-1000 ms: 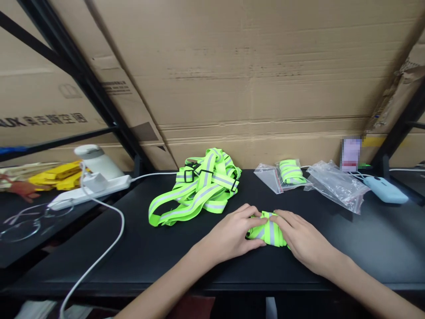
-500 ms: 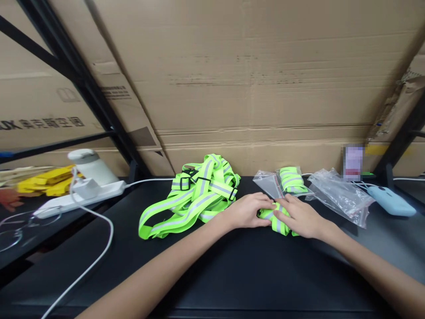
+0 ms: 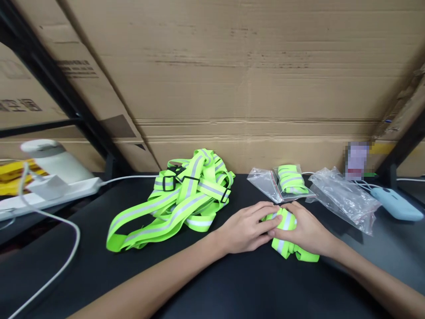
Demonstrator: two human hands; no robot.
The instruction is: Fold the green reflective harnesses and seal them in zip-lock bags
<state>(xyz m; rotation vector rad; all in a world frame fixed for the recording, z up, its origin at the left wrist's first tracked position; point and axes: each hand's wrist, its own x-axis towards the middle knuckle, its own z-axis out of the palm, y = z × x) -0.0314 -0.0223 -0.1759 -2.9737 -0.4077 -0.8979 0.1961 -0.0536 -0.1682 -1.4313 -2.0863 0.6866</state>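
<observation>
A neon-green reflective strap (image 3: 284, 226) with a silver stripe lies bundled on the black table between my two hands. Closed round its left side is my left hand (image 3: 250, 227), fingers over the top. My right hand (image 3: 307, 230) grips the bundle from the right, its thumb across the front. A loose end of the strap trails out below the right palm. To the left lies a tangled pile of similar straps (image 3: 195, 195) with black buckles. Just behind my hands, a folded green strap (image 3: 291, 178) sits in a clear zip bag (image 3: 265, 184).
Several clear plastic bags (image 3: 345, 197) lie to the right, beside a light-blue power bank (image 3: 396, 204). At the left are a white power strip (image 3: 79, 188) with a cable and a white bottle (image 3: 58, 159). Cardboard (image 3: 232, 88) stands behind the table.
The view has shifted slightly right. My right hand has wrapped more tightly round the bundle, which now looks tilted, and more loose strap shows below it.
</observation>
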